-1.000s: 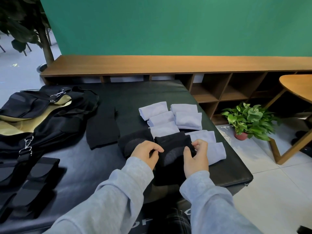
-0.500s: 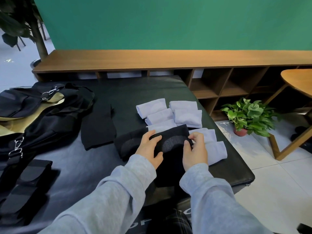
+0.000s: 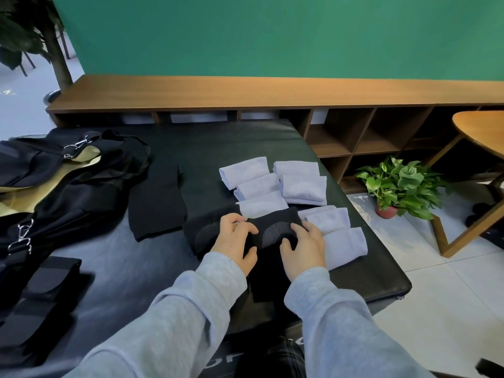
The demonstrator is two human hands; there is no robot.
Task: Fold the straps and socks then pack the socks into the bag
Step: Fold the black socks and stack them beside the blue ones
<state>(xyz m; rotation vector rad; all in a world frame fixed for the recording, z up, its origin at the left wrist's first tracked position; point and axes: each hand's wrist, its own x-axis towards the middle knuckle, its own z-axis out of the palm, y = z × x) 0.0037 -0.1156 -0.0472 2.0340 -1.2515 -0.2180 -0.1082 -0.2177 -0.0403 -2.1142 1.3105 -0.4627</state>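
A black sock (image 3: 274,230) lies folded over on the black padded table (image 3: 245,143), near its front. My left hand (image 3: 236,237) holds its left edge, my right hand (image 3: 305,245) its right edge, fingers curled onto the fabric. A second black sock (image 3: 203,231) sits just left of my left hand. Several folded pale lilac socks (image 3: 300,185) lie in rows behind and to the right. A flat black sock (image 3: 155,205) lies further left. The open black bag (image 3: 68,186) with tan lining and metal clips fills the left side. Folded black straps (image 3: 41,293) rest at the lower left.
A long wooden shelf unit (image 3: 272,91) runs behind the table under a green wall. A potted plant (image 3: 398,184) stands on the tiled floor to the right, beside a wooden table leg (image 3: 463,230). The padded table's right edge is close to the lilac socks.
Both hands have pushed the black sock's top fold forward and down flat, toward the lilac socks. The camera view has shifted slightly.
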